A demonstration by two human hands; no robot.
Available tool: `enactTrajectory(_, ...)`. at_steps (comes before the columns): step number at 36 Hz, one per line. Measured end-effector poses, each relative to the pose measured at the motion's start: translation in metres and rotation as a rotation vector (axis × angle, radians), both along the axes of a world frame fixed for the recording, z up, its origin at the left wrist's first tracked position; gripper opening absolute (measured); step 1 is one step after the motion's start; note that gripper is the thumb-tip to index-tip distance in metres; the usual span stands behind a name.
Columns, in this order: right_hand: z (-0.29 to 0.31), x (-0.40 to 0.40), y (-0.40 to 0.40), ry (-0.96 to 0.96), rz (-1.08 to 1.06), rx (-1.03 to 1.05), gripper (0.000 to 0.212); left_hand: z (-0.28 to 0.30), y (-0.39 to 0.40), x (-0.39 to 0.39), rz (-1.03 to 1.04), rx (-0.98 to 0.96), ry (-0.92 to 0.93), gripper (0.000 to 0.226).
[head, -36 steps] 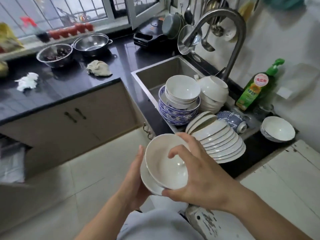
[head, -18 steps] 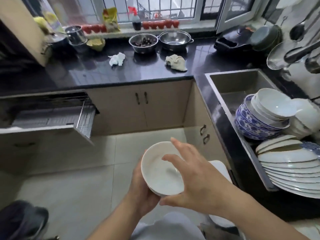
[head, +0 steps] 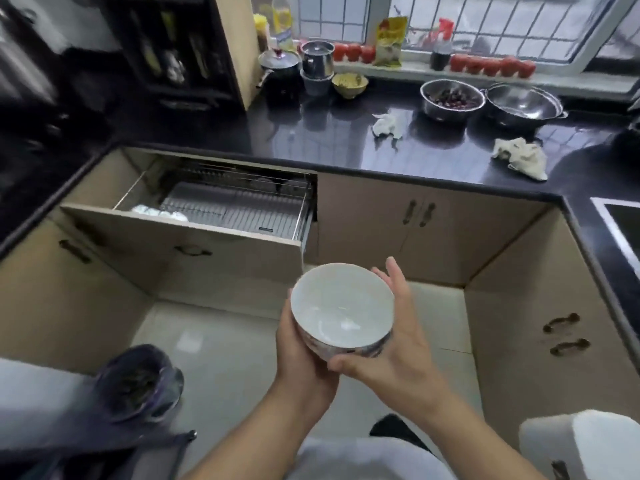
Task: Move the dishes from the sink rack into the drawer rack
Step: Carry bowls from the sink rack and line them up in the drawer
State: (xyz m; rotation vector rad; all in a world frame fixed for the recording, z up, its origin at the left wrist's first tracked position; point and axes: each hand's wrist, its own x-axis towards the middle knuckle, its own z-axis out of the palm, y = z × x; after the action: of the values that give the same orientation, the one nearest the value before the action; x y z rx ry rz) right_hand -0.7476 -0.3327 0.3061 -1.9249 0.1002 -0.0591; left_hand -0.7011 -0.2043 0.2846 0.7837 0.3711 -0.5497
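I hold a white bowl (head: pixel 341 308) with a blue pattern on its outside in both hands, over the floor at the middle of the view. My left hand (head: pixel 301 358) cups it from below on the left. My right hand (head: pixel 398 344) grips its right side, thumb under the rim. Whether a second bowl sits beneath it I cannot tell. Up and to the left the drawer rack (head: pixel 239 211) stands pulled out, a wire rack with a few white dishes (head: pixel 156 213) at its left end. Only a corner of the sink (head: pixel 623 220) shows at the right edge.
The black L-shaped counter (head: pixel 329 140) carries two steel bowls (head: pixel 453 98), crumpled cloths (head: pixel 519 157) and pots. Beige cabinet doors (head: pixel 415 223) line the corner. A dark bin bag (head: pixel 138 382) sits on the tiled floor at lower left, and a white object (head: pixel 588 441) at lower right.
My view has swung left from the sink to the open drawer. The bowl has stayed in both hands and has turned from tilted toward me to more upright; my right hand slid to its side.
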Motion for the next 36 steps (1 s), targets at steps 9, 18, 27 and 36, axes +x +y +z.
enactTrajectory(9,-0.010,0.120,0.082,-0.044,0.182,0.110,0.128,-0.005,0.085,0.087,0.279,0.169,0.012,0.059)
enactTrajectory(18,-0.024,0.292,0.146,0.017,0.435,0.250,0.138,-0.024,0.161,0.227,0.460,0.489,0.008,0.053)
enactTrajectory(27,-0.024,0.468,0.202,0.162,0.622,0.313,0.122,-0.009,0.217,0.367,0.625,0.602,0.056,0.043)
enactTrajectory(36,-0.031,0.558,0.243,0.281,0.564,0.414,0.134,-0.015,0.251,0.460,0.549,0.625,0.047,0.037)
